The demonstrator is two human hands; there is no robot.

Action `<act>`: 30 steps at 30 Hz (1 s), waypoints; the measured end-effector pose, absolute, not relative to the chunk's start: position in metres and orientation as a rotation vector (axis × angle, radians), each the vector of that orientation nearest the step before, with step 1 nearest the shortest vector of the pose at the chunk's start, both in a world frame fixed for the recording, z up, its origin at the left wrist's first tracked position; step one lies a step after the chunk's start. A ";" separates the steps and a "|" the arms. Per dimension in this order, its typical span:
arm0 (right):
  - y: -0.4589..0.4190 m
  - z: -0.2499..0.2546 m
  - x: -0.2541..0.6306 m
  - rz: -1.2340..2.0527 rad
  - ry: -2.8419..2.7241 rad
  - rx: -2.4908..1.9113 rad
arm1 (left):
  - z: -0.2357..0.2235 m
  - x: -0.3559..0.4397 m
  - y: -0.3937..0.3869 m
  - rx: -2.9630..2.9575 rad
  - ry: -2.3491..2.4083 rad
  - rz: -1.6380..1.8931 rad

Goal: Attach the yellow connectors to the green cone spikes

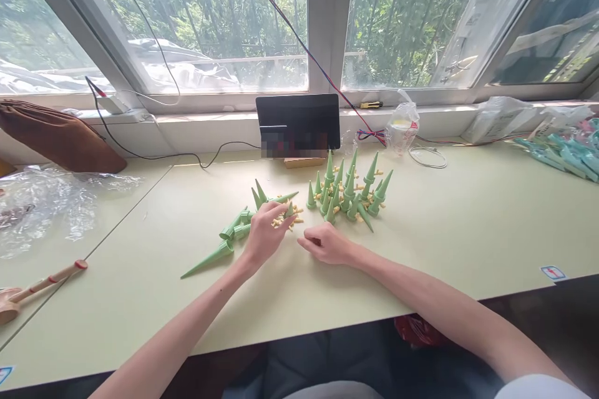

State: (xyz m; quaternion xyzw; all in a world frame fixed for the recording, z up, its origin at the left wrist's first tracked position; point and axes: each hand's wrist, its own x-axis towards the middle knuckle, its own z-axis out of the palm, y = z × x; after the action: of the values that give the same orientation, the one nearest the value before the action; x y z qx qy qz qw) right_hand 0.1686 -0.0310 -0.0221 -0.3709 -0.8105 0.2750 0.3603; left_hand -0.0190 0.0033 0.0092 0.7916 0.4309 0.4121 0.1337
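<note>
My left hand (266, 232) reaches over the table with thumb and fingers closed around a small green plastic spike (289, 209), its tip up. Just behind it lies a pile of small yellow plastic pieces (298, 221), partly covered by that hand. My right hand (327, 243) rests on the table to the right, fingers curled in; anything inside them is hidden. Long green spikes (208, 260) lie scattered left of my left hand. Beyond my right hand stands a cluster of green spikes (349, 193), mostly upright, several with yellow pieces sticking out sideways.
A black tablet (298, 123) leans at the windowsill on a small cardboard box (305, 163). A plastic bag with a cup (403, 128), a coiled white cable (428, 158) and turquoise items (564, 153) lie to the right. Left are a brown pouch (60, 137), clear plastic and a wooden toy (47, 280).
</note>
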 end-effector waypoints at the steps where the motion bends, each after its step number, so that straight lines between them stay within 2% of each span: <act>1: -0.031 -0.022 0.168 0.709 -2.088 -0.956 | 0.012 -0.017 0.003 2.289 1.258 1.166; 13: -0.030 -0.023 0.169 0.732 -2.056 -0.950 | 0.007 0.038 0.032 2.267 1.288 1.033; 30: -0.031 -0.022 0.170 0.765 -2.060 -0.962 | 0.002 0.035 0.032 2.262 1.250 0.917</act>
State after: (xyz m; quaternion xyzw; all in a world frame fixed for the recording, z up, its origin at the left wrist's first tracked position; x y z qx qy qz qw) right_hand 0.1699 -0.0311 -0.0216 -0.3738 -0.8002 0.2971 0.3628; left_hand 0.0349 0.0315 0.0017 0.8085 0.4466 0.3279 0.1984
